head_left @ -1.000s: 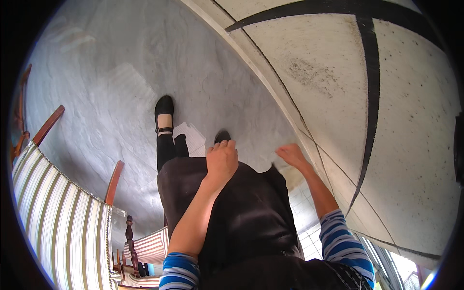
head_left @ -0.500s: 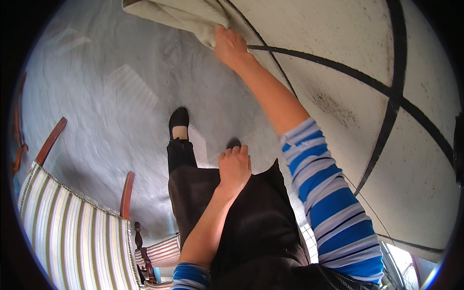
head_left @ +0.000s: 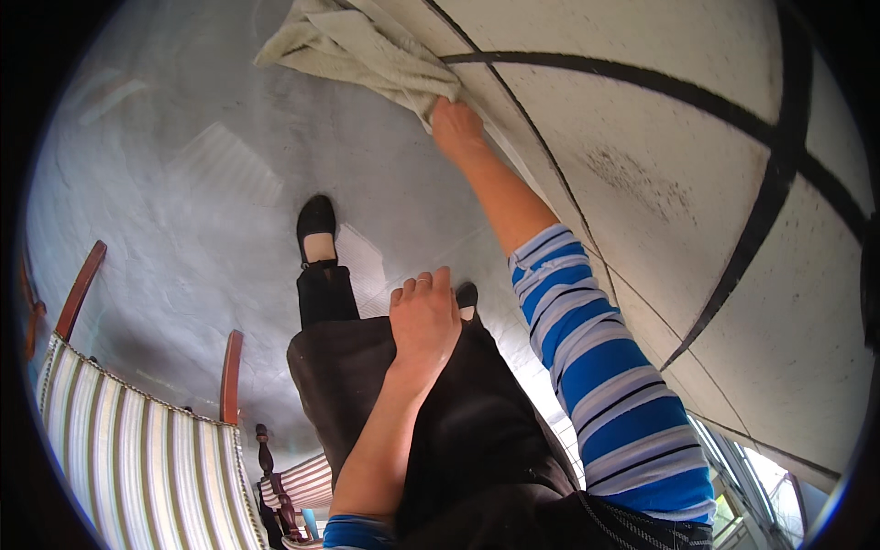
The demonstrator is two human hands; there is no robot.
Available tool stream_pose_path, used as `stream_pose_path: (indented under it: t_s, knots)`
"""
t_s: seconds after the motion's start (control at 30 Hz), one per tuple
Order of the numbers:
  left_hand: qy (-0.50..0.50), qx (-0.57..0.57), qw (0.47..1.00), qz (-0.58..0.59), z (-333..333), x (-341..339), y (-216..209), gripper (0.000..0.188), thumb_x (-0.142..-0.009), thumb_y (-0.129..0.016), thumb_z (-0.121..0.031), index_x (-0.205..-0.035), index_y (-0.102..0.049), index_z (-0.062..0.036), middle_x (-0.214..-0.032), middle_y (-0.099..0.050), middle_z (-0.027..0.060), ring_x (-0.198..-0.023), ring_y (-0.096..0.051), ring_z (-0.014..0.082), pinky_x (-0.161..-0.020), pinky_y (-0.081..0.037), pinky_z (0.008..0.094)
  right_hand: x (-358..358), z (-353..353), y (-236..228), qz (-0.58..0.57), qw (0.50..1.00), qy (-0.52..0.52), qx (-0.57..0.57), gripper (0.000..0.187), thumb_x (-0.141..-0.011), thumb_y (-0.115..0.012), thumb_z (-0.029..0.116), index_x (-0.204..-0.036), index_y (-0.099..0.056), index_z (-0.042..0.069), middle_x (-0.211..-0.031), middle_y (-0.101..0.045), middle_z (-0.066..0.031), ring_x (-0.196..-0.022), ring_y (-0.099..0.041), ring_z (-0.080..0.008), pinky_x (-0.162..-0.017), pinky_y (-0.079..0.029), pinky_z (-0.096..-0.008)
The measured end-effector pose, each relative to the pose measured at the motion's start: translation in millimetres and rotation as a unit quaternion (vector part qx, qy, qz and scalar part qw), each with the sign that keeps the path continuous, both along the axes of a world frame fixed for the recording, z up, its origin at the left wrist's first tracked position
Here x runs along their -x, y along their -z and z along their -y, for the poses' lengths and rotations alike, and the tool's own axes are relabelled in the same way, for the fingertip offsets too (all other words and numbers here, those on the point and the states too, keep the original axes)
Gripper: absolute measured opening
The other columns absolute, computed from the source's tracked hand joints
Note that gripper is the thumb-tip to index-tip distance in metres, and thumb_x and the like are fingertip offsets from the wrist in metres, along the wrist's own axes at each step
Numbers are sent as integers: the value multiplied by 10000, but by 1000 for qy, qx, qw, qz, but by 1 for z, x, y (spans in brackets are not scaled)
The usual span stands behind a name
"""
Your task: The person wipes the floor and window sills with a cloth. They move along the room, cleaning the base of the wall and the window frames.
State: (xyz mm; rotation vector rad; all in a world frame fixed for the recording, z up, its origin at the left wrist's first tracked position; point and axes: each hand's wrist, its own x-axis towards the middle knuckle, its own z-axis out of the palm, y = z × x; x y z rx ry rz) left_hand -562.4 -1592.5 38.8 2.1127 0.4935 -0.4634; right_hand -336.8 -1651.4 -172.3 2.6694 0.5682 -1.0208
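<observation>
A beige cloth point(head_left: 362, 57) hangs crumpled from my right hand point(head_left: 456, 128), whose fingers are closed round one end of it. That arm is stretched forward, and the cloth lies along the lower edge of a pale surface point(head_left: 632, 137) crossed by thick black bands. Dark specks mark this surface to the right of my forearm. My left hand point(head_left: 424, 316) is held in front of my dark apron point(head_left: 367, 367), back upward, with its fingers curled in loosely. Nothing shows sticking out of it; its palm is hidden.
At lower left stands a chair with a striped seat point(head_left: 137, 449) and reddish wooden arms point(head_left: 231, 376). Another striped chair point(head_left: 307, 481) is partly visible beside it. The grey floor point(head_left: 211, 174) spreads ahead, with my black shoe point(head_left: 316, 217) on it. Bright windows point(head_left: 765, 477) show at lower right.
My right hand has drawn back nearer to me, bringing the cloth with it, and more of the cloth now shows. The left hand has shifted slightly left, still curled. The view has shifted a little.
</observation>
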Motion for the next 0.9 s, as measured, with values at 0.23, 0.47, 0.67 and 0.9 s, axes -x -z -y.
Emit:
stream_pose_path:
  t_s: [0.23,0.47,0.67,0.9]
  knots:
    - [29,-47,998,5,61,28,7,80,-838,-606,-79,-909,-590,-45,-789,-624,106,-768,-629,291,-691,-476,416,41,132,2,31,997,-30,56,196,-902,-581,134,-1080,-616,59,-1096,-626,-177,-983,-677,-330,-783,-575,-415]
    - [51,-70,996,-10,125,60,25,224,-845,-588,-59,-1065,-628,-44,-880,-667,116,-839,-647,294,-742,-490,411,82,276,5,26,998,-31,38,204,-867,-599,108,-1066,-615,67,-1052,-623,-175,-940,-686,-322,-761,-577,-432]
    - [61,-77,995,-29,177,92,48,244,-847,-590,-56,-1087,-632,-42,-911,-669,120,-870,-641,303,-764,-492,416,133,406,8,56,996,-4,62,157,-873,-565,83,-1017,-624,61,-970,-637,-176,-915,-687,-328,-769,-572,-438]
    - [89,-72,992,-61,198,115,17,307,-838,-565,-2,-1139,-618,-33,-959,-658,141,-897,-628,323,-784,-486,422,193,574,-20,-80,953,242,161,267,-913,-489,150,-1067,-674,34,-1080,-679,-227,-960,-684,-355,-783,-567,-438]
